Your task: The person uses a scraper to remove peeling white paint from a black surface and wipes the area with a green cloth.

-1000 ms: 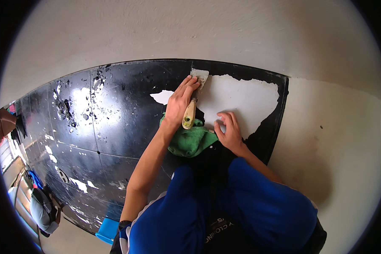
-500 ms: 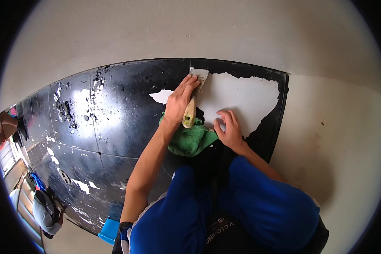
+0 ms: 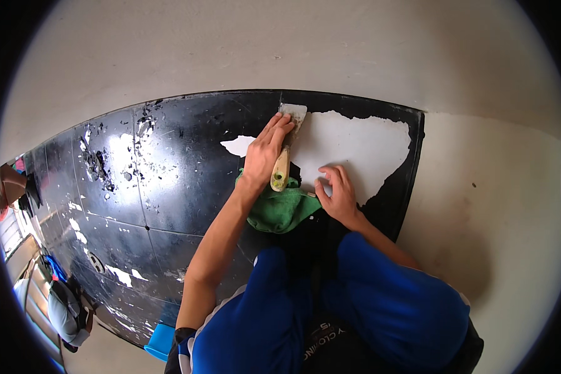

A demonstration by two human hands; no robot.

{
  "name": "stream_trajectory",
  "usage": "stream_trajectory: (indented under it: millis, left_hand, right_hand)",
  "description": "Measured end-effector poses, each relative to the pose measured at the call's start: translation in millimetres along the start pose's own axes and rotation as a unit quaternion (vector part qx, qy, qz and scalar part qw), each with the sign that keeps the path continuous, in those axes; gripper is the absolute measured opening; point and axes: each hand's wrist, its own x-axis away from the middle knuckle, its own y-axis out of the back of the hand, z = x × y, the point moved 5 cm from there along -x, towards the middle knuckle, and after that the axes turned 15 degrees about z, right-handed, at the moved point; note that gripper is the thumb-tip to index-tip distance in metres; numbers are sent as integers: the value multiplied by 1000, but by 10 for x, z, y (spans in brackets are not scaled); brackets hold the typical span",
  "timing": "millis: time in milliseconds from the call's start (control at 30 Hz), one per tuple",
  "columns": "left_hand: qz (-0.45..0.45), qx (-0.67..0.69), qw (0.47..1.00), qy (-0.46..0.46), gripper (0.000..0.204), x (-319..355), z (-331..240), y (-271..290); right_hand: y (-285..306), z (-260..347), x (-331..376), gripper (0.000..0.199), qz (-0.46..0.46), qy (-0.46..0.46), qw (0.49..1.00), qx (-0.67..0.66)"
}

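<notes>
A paint scraper [image 3: 281, 169] with a wooden handle and a broad, smeared blade lies against a black panel [image 3: 187, 124]. My left hand [image 3: 265, 153] is laid along it, fingers together over the blade and the palm beside the handle. The blade's far end points at the panel's top edge. To its right a large white patch [image 3: 355, 146] with a ragged border shows in the black coating. My right hand [image 3: 338, 193] holds nothing; its fingers are bent and apart over the patch's lower part. Between my forearms lies a crumpled green cloth [image 3: 277, 212], close to the right thumb.
Flaked spots and glare mark the panel's left half. A pale wall [image 3: 280, 50] runs beyond its far edge, and a pale surface [image 3: 474, 206] lies to the right. A blue plastic stool or bin [image 3: 160, 341] stands at lower left. Past it is another person [image 3: 65, 311].
</notes>
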Motion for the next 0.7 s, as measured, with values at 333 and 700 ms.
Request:
stream_trajectory:
  millis: [333,700]
  left_hand:
    - [3,-5,1000,7,42,3,-5,-10]
    - [-27,-21,999,-7,43,-98,72,38]
  right_hand:
    - [-30,-16,12,29,14,-25,1000,-3]
    - [-16,-18,7,30,16,-34,999,-10]
